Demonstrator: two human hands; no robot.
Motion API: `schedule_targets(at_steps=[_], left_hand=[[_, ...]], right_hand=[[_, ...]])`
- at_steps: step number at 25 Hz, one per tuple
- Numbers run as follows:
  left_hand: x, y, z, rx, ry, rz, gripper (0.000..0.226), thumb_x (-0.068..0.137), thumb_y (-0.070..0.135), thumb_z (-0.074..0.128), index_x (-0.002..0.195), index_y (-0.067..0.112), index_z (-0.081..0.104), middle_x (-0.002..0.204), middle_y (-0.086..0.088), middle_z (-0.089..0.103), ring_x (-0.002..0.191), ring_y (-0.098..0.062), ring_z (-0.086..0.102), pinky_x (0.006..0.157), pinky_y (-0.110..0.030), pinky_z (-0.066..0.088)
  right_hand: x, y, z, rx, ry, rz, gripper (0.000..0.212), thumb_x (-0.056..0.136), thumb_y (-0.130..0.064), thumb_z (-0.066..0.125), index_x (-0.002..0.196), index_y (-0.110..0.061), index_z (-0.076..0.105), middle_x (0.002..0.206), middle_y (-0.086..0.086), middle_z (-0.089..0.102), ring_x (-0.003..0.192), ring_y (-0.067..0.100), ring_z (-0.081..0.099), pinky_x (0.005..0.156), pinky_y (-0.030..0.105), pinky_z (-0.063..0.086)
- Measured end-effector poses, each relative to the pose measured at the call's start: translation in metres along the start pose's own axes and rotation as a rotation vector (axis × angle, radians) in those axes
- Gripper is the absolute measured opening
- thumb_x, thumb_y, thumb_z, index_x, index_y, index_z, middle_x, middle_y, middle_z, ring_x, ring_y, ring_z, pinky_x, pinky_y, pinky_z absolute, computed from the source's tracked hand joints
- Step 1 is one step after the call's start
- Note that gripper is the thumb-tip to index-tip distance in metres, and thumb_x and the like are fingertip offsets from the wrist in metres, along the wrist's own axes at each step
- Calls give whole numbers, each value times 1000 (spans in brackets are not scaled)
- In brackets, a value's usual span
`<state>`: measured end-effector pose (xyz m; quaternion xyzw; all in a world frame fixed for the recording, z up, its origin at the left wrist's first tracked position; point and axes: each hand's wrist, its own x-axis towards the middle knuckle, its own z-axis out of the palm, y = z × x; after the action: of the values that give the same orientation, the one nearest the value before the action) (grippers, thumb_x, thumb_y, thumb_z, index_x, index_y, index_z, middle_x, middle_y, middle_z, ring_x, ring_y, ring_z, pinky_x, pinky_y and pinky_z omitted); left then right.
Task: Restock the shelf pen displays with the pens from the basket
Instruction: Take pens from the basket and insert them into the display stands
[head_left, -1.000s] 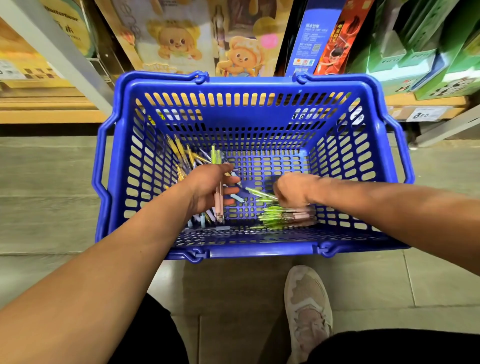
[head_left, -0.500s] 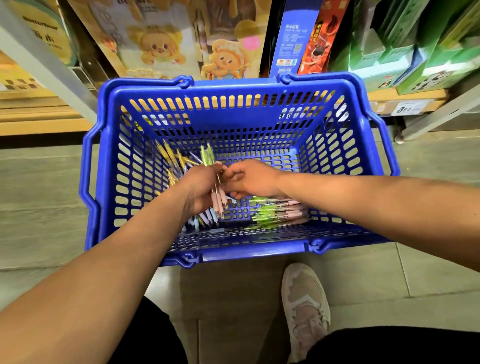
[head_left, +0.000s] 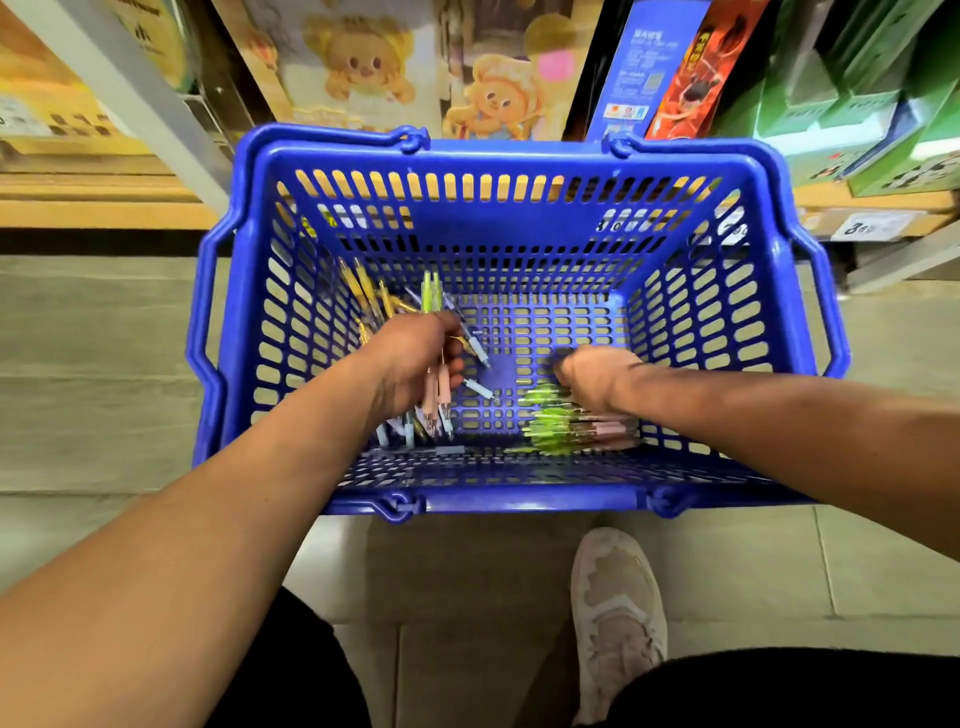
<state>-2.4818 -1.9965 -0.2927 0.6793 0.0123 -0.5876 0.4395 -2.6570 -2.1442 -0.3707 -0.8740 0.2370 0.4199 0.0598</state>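
Wood-toned shelf edging (head_left: 93, 208) runs along the far left, above grey, faintly grained floor tiles (head_left: 104, 364). On the floor stands the basket (head_left: 519, 156) — glossy blue plastic, its walls and base pierced with rows of rounded slots, its two handles folded down along the rim. Slim yellow pens (head_left: 363, 291) lean in its back-left corner against the slotted wall. Just beside them the left hand (head_left: 410, 364) is inside the basket, fingers curled round a bundle of pens (head_left: 441, 389): smooth pink barrels point toward the near wall, pale green ends stick out above the fist. A few light blue and white pens lie loose under it on the base.

Further right, the right hand (head_left: 597, 374) hovers knuckles-up with fingers bent down onto a pile of pens (head_left: 571, 431) — bright green tops, pink barrels — lying flat near the front wall; motion blur hides whether it actually grips one. Below the basket sits a worn beige shoe (head_left: 618, 623). Green cardboard boxes (head_left: 857, 104) and a white price label (head_left: 872, 226) fill the right-hand shelf.
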Motion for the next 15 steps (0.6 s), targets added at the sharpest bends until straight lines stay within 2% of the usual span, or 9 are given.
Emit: schedule_targets(at_steps=[3, 5, 7, 10, 11, 13, 15], left_hand=[[-2, 1, -4, 27, 19, -10, 20, 105, 17, 46, 91, 10, 59, 65, -1, 53, 56, -16, 53, 61, -33, 51], [-6, 2, -4, 39, 10, -7, 18, 107, 16, 47, 100, 10, 62, 70, -2, 63, 58, -15, 61, 60, -30, 55], [-10, 2, -4, 32, -6, -16, 18, 108, 17, 46, 110, 9, 62, 87, -5, 73, 69, -17, 68, 64, -31, 57], [-11, 1, -1, 30, 18, -19, 18, 107, 16, 48, 114, 10, 64, 118, -7, 73, 86, -21, 69, 77, -37, 57], [-11, 1, 0, 27, 30, -17, 19, 107, 16, 48, 114, 12, 65, 123, -6, 71, 89, -21, 69, 82, -39, 56], [-10, 0, 4, 0, 35, -18, 22, 108, 19, 46, 120, 14, 64, 128, -5, 68, 99, -24, 67, 93, -45, 54], [-9, 1, 9, -37, 3, -21, 26, 109, 22, 44, 128, 12, 60, 124, -9, 66, 102, -26, 63, 91, -46, 52]], right_hand=[[2, -6, 1, -33, 8, -6, 20, 92, 1, 62, 110, -6, 64, 98, 6, 61, 84, 23, 61, 67, 27, 50], [1, -5, -4, -58, -22, -22, 23, 92, 2, 63, 113, -6, 63, 100, 7, 60, 91, 25, 63, 74, 28, 54], [-1, -3, -11, -78, -43, -31, 18, 95, -2, 62, 113, -6, 64, 109, 8, 64, 99, 26, 66, 79, 31, 57], [-6, 1, -31, -12, 24, -70, 10, 101, -17, 59, 108, -12, 64, 103, 6, 67, 93, 23, 67, 74, 31, 57], [-7, 2, -40, 150, 74, -85, 13, 101, -24, 60, 105, -13, 65, 99, 4, 68, 87, 20, 66, 73, 31, 57], [-10, -4, -58, 686, 131, -133, 16, 97, -34, 65, 96, -18, 69, 89, 0, 71, 78, 13, 66, 74, 30, 58], [-17, -21, -70, 1156, 154, -202, 12, 92, -29, 72, 94, -17, 70, 83, 0, 75, 72, 8, 68, 72, 25, 60]])
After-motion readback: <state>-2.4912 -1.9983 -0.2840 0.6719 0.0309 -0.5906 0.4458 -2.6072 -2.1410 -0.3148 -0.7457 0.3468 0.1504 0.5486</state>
